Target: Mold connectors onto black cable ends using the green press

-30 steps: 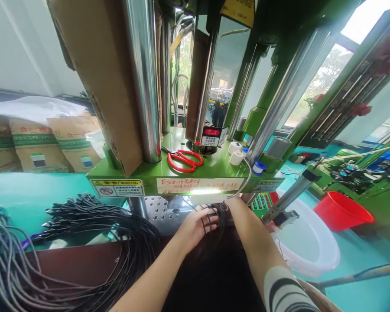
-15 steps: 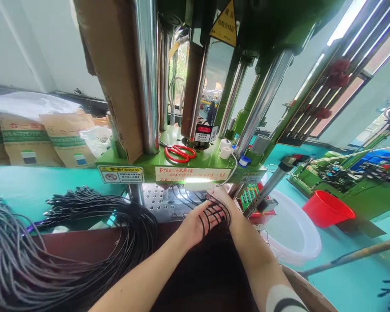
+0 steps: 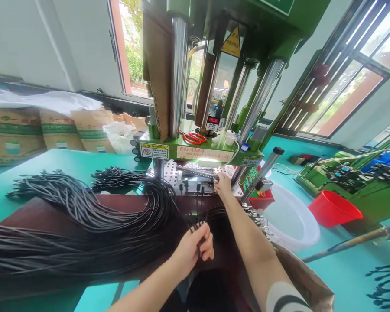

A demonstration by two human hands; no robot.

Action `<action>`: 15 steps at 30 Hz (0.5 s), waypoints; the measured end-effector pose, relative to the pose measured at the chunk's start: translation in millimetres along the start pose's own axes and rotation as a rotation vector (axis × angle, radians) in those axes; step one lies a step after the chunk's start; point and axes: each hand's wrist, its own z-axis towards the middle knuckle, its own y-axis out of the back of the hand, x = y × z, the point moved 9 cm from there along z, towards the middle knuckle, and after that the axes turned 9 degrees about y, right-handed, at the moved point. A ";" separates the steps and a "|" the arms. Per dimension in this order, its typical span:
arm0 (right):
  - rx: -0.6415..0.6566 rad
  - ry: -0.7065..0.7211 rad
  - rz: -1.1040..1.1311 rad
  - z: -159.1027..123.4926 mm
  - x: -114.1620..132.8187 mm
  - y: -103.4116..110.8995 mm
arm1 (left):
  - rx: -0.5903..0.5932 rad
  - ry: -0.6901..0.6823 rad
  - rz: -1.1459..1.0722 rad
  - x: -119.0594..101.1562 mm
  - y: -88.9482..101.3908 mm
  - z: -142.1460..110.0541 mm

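My left hand [image 3: 192, 248] is closed around several thin black cables [image 3: 199, 207], held in front of the press. Dark connectors [image 3: 198, 189] at their upper ends stand near the front edge of the perforated metal plate [image 3: 170, 174]. Farther forward, my right hand [image 3: 223, 185] grips the right end of a dark mold bar [image 3: 199, 173] with a row of small marks along it. That bar lies slightly tilted over the plate, beneath the green press [image 3: 172, 151]. My right fingertips are partly hidden.
Large bundles of black cables [image 3: 94, 212] lie on the left over a brown board [image 3: 26, 216]. Red-handled scissors [image 3: 194, 138] rest on the press. To the right are a red control box [image 3: 261, 201], a white tub [image 3: 289, 216] and a red bucket [image 3: 334, 210].
My left hand has pulled back toward me and closed on the cables, whose connectors are now out on the near side. My right hand now holds the bar's end. The view has shifted.
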 end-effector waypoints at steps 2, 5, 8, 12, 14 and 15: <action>0.012 0.017 0.001 -5.6 1.0 2.6 | -0.005 -0.077 0.067 -12.6 1.0 -21.4; 0.062 0.021 -0.017 -13.2 0.2 18.1 | -0.034 -0.292 0.064 -85.6 10.8 -52.7; 0.123 0.007 -0.061 -18.6 -2.5 42.7 | -0.269 -0.745 0.030 -201.6 51.5 -83.4; 0.220 -0.051 -0.141 -24.3 -8.2 64.3 | -1.048 -0.930 0.298 -285.1 130.9 -89.7; 0.322 -0.074 -0.220 -27.0 -9.6 63.8 | -1.277 -0.842 0.433 -293.4 160.1 -74.9; 0.389 -0.080 -0.268 -28.2 -9.7 61.1 | -1.349 -0.803 0.492 -293.2 171.7 -68.4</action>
